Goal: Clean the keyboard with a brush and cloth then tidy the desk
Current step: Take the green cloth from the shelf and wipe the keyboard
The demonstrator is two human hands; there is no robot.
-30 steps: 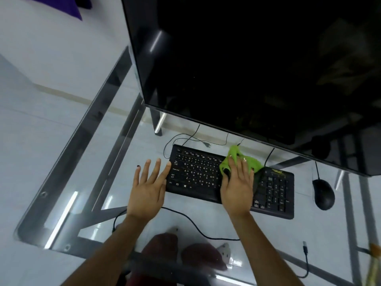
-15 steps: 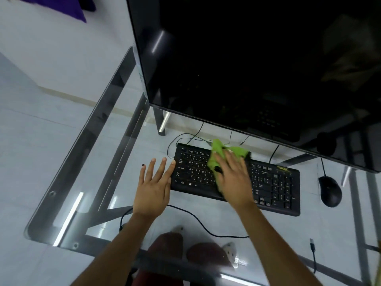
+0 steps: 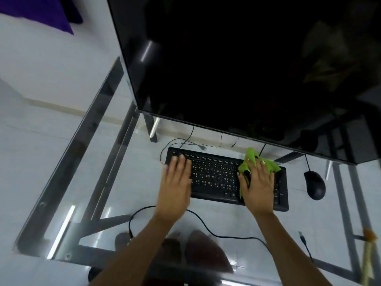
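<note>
Head view, keyboard legends blurred, unreadable

Both forearms reach forward from the bottom edge toward the keyboard, bare, wrists straight. Left hand lies flat, palm down, on the keyboard's left end, fingers straight and close together, tips near its far edge; slightly blurred. Right hand is palm down over the keyboard's right part, fingers spread and extended, pressing the green cloth against the keys, thumb out to the left
</note>
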